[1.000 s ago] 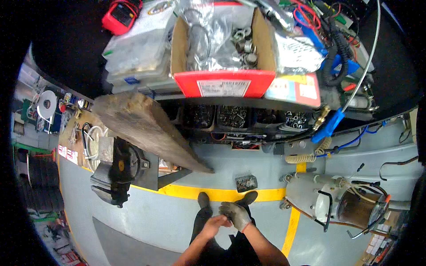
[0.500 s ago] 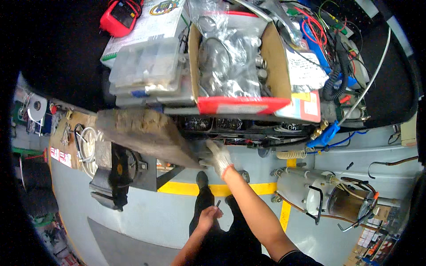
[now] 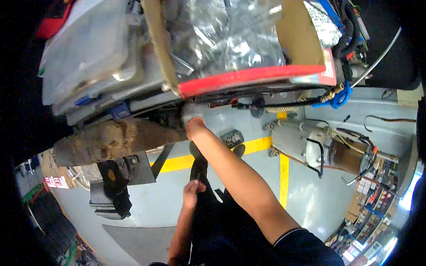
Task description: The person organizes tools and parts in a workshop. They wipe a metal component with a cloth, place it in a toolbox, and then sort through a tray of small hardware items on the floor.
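My left hand [image 3: 194, 190], bare, hangs low in front of my dark trousers with its fingers curled closed. It grips a short dark rod, which blends into the dark clothing now and shows plainly only in the earlier frame. My right hand [image 3: 193, 116] wears a pale knitted glove with an orange cuff. It reaches forward under the front edge of the loaded bench, beside the end of a worn brown wooden slab [image 3: 115, 138]. Its fingers are blurred and lost in shadow there, so what they touch is hidden.
Above the right hand sits a red-edged cardboard box [image 3: 248, 73] of clear plastic bags, beside stacked clear plastic cases [image 3: 88, 53]. A dark bench vise [image 3: 111, 190] stands at left. At right are a blue air gun [image 3: 339, 96] and a grey cylindrical tank [image 3: 295, 137] on casters.
My right hand has moved left and farther in under the bench edge. My left hand has shifted slightly left and up, still closed. The view has come closer to the box.
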Motion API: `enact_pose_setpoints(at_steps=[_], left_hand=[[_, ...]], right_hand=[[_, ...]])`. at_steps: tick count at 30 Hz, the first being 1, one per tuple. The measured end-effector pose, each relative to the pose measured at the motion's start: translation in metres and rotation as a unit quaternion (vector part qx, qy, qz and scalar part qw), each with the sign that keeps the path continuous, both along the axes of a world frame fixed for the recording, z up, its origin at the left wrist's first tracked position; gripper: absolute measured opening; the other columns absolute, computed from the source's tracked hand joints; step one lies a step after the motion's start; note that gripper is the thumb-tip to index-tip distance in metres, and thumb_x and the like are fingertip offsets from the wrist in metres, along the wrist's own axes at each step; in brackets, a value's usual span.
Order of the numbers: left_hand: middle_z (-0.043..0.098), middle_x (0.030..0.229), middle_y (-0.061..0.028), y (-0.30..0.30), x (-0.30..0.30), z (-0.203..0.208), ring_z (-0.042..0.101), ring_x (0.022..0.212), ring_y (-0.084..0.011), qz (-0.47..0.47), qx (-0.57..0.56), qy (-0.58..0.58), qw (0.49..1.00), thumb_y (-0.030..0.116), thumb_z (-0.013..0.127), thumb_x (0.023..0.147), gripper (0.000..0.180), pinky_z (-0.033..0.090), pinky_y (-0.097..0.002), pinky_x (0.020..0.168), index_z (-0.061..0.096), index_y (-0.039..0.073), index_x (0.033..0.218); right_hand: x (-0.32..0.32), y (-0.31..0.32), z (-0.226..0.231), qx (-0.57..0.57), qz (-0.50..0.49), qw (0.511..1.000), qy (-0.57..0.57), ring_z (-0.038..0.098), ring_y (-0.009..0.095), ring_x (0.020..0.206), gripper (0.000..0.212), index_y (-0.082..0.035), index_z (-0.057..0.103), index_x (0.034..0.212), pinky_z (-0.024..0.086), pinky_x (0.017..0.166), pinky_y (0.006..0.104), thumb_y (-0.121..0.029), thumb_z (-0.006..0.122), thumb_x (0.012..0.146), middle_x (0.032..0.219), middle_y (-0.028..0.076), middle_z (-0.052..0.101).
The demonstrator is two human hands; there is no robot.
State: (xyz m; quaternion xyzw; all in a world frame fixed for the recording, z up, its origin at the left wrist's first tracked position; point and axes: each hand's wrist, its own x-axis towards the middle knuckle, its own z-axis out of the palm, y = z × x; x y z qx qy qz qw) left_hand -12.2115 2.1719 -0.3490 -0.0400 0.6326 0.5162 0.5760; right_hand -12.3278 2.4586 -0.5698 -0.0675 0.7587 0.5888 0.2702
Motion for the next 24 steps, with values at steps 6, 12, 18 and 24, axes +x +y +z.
enact_pose_setpoints(at_steps=[6, 12, 18, 24], left_hand=[[0.074, 0.088, -0.0126, -0.013, 0.008, 0.008, 0.068, 0.079, -0.0199, 0.034, 0.003, -0.002, 0.999, 0.029, 0.051, 0.111, 0.037, 0.054, -0.0341, 0.08, 0.066, 0.0, 0.093], [0.074, 0.088, -0.012, -0.018, 0.008, 0.008, 0.069, 0.08, -0.0202, -0.012, 0.001, -0.015, 1.0, 0.03, 0.053, 0.111, 0.038, 0.055, -0.0352, 0.081, 0.068, 0.0, 0.093], [0.074, 0.088, -0.011, -0.015, -0.001, 0.015, 0.07, 0.081, -0.0204, -0.037, 0.003, -0.009, 0.999, 0.03, 0.054, 0.111, 0.038, 0.056, -0.0348, 0.082, 0.07, 0.0, 0.094], [0.075, 0.089, -0.011, -0.012, -0.002, 0.01, 0.07, 0.082, -0.0198, -0.032, 0.017, -0.008, 0.999, 0.032, 0.054, 0.111, 0.039, 0.056, -0.0341, 0.082, 0.07, 0.0, 0.094]], right_hand=[[-0.025, 0.004, 0.155, -0.518, -0.4, 0.701, 0.282, 0.062, 0.026, 0.119, 0.032, -0.014, 0.066, 0.127, 0.048, 0.098, 0.0416, -0.024, 0.047, 0.104, 0.132, 0.008, 0.066], [-0.009, 0.026, 0.2, -0.536, -0.456, 0.632, 0.325, 0.074, 0.027, 0.099, 0.023, -0.015, 0.081, 0.102, 0.057, 0.079, 0.0423, -0.017, 0.058, 0.097, 0.11, 0.011, 0.078], [0.054, 0.009, 0.168, -0.514, -0.432, 0.695, 0.259, 0.07, 0.031, 0.105, 0.03, -0.007, 0.068, 0.124, 0.055, 0.088, 0.0407, -0.021, 0.057, 0.1, 0.111, 0.014, 0.075], [0.069, -0.011, 0.239, -0.59, -0.506, 0.554, 0.298, 0.069, 0.038, 0.106, 0.04, 0.002, 0.061, 0.133, 0.054, 0.091, 0.0443, -0.023, 0.057, 0.102, 0.109, 0.021, 0.073]])
